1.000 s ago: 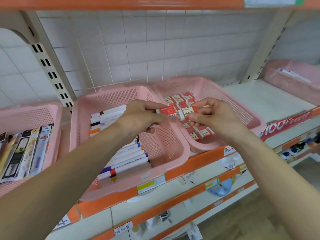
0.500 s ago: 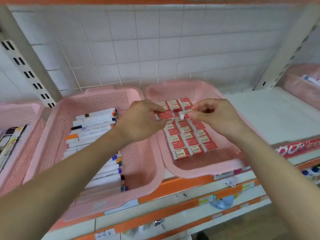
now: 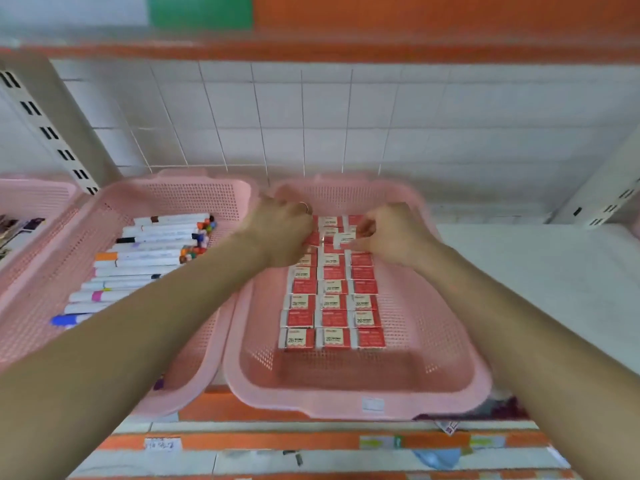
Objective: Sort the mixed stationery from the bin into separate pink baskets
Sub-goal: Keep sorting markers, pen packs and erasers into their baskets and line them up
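A pink basket [image 3: 360, 393] in front of me holds several red and white eraser boxes [image 3: 333, 304] laid flat in three neat rows. Both hands reach over its far end. My right hand [image 3: 391, 233] pinches one eraser box [image 3: 344, 238] just above the back rows. My left hand [image 3: 280, 233] has its fingers curled on a red eraser box [image 3: 313, 239] at the left column's far end. A second pink basket [image 3: 45, 296] on the left holds several marker pens [image 3: 145, 261] lying side by side.
A third pink basket [image 3: 34, 199] with packaged items stands at the far left. Slotted shelf uprights [image 3: 52, 133] rise at both back corners. A white shelf surface [image 3: 540, 271] stretches to the right. An orange-edged shelf [image 3: 381, 46] hangs overhead and more shelves sit below.
Both hands have moved away from me, down to the far end of the eraser basket. The view has tilted down and shifted right, centring that basket.
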Demonstrator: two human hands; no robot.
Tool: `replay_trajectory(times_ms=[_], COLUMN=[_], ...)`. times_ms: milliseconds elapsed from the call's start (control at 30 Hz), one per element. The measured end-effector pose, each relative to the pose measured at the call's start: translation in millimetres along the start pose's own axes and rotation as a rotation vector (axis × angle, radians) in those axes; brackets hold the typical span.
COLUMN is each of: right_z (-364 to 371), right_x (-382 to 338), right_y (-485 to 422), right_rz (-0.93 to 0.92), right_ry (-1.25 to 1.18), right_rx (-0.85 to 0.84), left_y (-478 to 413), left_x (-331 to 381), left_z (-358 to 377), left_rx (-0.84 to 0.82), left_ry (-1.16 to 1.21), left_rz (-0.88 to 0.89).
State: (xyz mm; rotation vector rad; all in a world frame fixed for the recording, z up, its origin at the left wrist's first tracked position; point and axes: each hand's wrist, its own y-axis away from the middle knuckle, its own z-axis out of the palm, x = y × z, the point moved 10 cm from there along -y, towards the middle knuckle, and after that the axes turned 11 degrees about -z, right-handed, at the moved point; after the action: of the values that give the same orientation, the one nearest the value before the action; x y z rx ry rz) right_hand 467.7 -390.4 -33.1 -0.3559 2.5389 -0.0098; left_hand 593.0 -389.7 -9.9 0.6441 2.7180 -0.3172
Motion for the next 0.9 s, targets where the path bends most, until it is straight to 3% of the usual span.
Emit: replay_trajectory(times_ms=[233, 467, 667, 800, 900], right_z=[28, 41, 42, 21, 1], right_x=[3, -2, -12, -18, -38], right_y=[-10, -27, -27, -16, -8], right_rz=[0.007, -0.012, -0.023, -0.033, -0.156], right_ry=[0.010, 0.281, 0.282, 0.156, -0.031], right_rx=[-0.114, -0.106, -0.097, 0.002, 0.147], left_y=[-11, -15, -17, -12, -11], left_x=[2, 2, -1, -28, -45], left_z=[22, 24, 27, 8, 11], left_rx=[-0.064, -0.020, -0.003, -0.001, -0.172], left_ry=[-0.056, -0.093, -0.023, 0.443, 1.271], left_rz=[0.074, 0.020, -0.007, -0.177, -0.353])
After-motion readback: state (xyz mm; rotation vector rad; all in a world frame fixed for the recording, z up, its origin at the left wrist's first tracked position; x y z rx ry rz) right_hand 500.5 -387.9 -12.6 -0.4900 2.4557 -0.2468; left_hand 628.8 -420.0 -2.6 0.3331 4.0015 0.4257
